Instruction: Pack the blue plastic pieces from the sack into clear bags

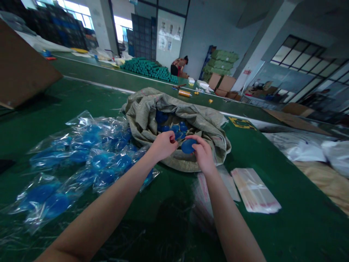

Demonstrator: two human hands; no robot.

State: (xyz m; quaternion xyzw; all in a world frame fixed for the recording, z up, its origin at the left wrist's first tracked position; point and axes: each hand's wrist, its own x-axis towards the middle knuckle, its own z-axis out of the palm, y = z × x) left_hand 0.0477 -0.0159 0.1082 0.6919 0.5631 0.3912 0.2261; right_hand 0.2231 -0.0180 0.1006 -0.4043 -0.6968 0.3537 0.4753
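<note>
A grey woven sack [200, 122] lies open on the green table [286, 182], with several blue round pieces [163, 118] inside. My right hand [203, 154] holds one blue round piece [188, 145] just in front of the sack's mouth. My left hand [163, 145] is closed beside it, fingertips pinched near that same piece; what they pinch is hidden. A heap of clear plastic bags holding blue pieces [81, 160] spreads to the left of my left forearm.
A stack of flat empty clear bags [255, 191] lies to the right of my right arm. A brown cardboard sheet [21, 69] leans at far left. Green rolls [148, 69], cartons [222, 83] and a person [178, 66] are far behind.
</note>
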